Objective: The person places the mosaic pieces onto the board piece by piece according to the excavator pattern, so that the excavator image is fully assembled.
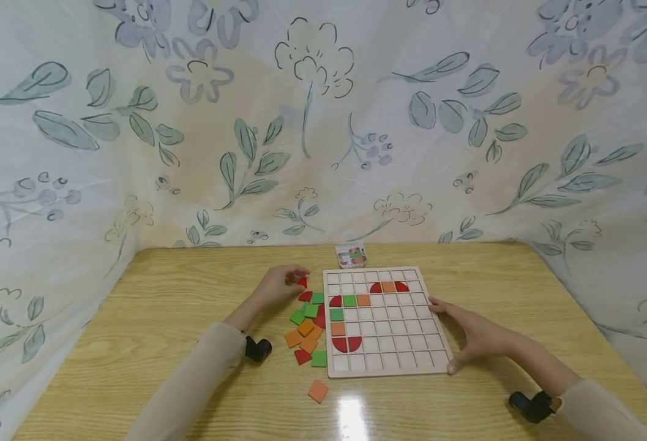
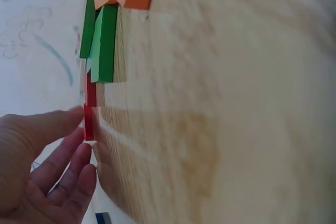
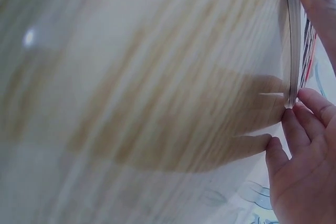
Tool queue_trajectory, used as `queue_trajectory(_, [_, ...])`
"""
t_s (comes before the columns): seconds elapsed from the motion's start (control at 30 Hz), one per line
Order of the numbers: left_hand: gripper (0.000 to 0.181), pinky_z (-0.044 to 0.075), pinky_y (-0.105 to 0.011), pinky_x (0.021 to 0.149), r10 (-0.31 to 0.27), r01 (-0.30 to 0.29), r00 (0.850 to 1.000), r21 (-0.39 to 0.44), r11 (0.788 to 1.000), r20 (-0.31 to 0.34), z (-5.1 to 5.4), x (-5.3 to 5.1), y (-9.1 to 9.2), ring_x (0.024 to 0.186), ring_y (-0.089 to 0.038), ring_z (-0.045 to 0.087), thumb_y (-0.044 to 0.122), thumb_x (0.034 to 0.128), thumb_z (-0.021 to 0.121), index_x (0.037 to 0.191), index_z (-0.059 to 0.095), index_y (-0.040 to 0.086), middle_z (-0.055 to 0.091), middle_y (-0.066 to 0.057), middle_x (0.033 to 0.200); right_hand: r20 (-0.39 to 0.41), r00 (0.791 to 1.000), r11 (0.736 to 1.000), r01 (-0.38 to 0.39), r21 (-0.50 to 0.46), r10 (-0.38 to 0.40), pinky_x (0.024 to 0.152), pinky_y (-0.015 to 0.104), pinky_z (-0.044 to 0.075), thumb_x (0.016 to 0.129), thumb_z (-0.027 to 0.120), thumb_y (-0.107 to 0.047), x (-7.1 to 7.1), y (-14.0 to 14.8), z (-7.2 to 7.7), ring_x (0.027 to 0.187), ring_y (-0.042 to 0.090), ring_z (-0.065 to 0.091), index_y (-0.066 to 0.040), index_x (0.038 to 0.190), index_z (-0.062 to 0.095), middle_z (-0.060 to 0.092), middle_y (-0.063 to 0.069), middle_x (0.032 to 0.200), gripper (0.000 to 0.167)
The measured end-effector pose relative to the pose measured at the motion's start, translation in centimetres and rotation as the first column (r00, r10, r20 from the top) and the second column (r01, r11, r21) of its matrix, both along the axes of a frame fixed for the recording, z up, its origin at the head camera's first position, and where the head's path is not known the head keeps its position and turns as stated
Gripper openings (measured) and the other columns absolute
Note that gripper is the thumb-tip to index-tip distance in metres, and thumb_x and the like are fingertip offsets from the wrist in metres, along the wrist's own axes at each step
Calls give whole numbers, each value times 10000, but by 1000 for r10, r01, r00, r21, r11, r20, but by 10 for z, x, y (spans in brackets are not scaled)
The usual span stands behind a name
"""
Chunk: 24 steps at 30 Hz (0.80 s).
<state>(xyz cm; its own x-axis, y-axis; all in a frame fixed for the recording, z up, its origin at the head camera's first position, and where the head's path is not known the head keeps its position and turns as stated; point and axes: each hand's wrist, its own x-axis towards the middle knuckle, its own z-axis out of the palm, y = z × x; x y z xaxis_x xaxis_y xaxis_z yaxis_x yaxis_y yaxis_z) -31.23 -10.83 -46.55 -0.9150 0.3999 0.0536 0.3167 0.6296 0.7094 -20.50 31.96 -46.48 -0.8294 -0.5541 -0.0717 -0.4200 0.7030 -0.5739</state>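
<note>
On the table lies a wooden grid board point(image 1: 395, 331) with red, green and orange pieces set in some of its left and upper cells. My left hand point(image 1: 279, 285) is beyond the loose pieces, left of the board. Its thumb and fingers pinch a red quarter-circle piece point(image 2: 88, 123), low by the tabletop. Another red piece point(image 1: 305, 296) lies just nearer than that hand. My right hand point(image 1: 480, 334) rests at the board's right side, fingers spread, with the thumb by the near corner and fingertips touching the edge.
Loose green tiles point(image 1: 297, 316), orange tiles point(image 1: 293, 339) and red pieces are heaped along the board's left edge. One orange tile point(image 1: 317, 391) lies apart, nearer the front. Behind the board is a small pattern card point(image 1: 351, 255). A floral cloth point(image 1: 323, 122) hangs behind the table.
</note>
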Motion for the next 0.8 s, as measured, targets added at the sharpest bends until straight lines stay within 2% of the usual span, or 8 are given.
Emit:
queue_trajectory(0.23, [297,472,-334,857,12,-12,1000,-11,1000,-1,-1,-1,2,928,-162,574,43,815,675,1100,656,121,660,5,1051,1,1000,1000,5,-7,-5,979,66,94,492,834,-499,1,0,1,1338,420,203,-51,1403,322,220,152,1506,1137])
queue_trajectory(0.5, [288,475,-324,833,48,-48,999,-31,998,1,1,1,5,892,-160,560,44,806,685,1082,666,124,657,13,1001,-14,1000,1000,-2,1,2,979,66,90,496,831,-504,0,0,1,1330,418,217,-55,1388,342,232,150,1502,1112])
queue_trajectory(0.63, [296,476,-321,827,61,-60,998,-35,998,9,4,3,6,880,-155,556,36,809,671,1088,664,136,647,19,997,-11,1000,1000,1,1,-1,989,77,97,494,832,-504,0,0,1,1334,411,215,-59,1388,343,230,146,1504,1112])
queue_trajectory(0.8, [317,481,-333,855,78,-77,997,-43,996,22,15,2,5,932,-174,584,60,826,666,1131,651,143,645,-6,1080,5,1000,1000,4,-7,-4,991,81,100,499,831,-500,1,0,1,1338,423,202,-57,1391,337,218,150,1507,1112])
